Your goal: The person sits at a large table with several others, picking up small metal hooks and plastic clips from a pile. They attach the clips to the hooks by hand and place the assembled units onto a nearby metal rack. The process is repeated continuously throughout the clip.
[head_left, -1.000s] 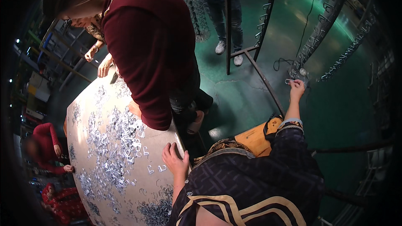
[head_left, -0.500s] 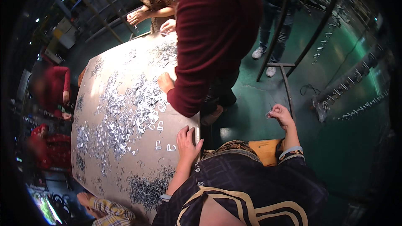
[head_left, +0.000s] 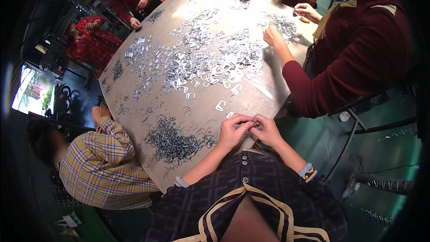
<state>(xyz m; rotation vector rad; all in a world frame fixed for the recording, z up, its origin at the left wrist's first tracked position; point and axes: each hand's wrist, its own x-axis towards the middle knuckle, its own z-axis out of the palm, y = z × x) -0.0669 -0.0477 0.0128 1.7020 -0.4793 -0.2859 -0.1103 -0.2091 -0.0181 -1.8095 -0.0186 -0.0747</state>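
My left hand (head_left: 233, 133) and my right hand (head_left: 267, 131) meet above the near edge of the table (head_left: 210, 118). Fingertips of both are pinched together; whatever they hold is hidden between them. Just beyond my left fingers lies a flat silver hook-shaped metal piece (head_left: 220, 105), and a second silver piece (head_left: 230, 115) is partly covered by my fingertips. To the left is a heap of thin dark curved wire hooks (head_left: 172, 142). A broad spread of shiny silver hook-shaped pieces (head_left: 192, 62) covers the middle of the table.
A person in a maroon top (head_left: 349, 71) leans in at right, one hand over the table. Another in a plaid shirt (head_left: 103, 161) sits at left. Several others work along the far and left edges. A metal stand (head_left: 354, 127) stands on the green floor at right.
My view has swung left. My right hand, earlier out to the right pinching a small thin piece, has come in to my left hand, which has left the tabletop and closed its fingers.
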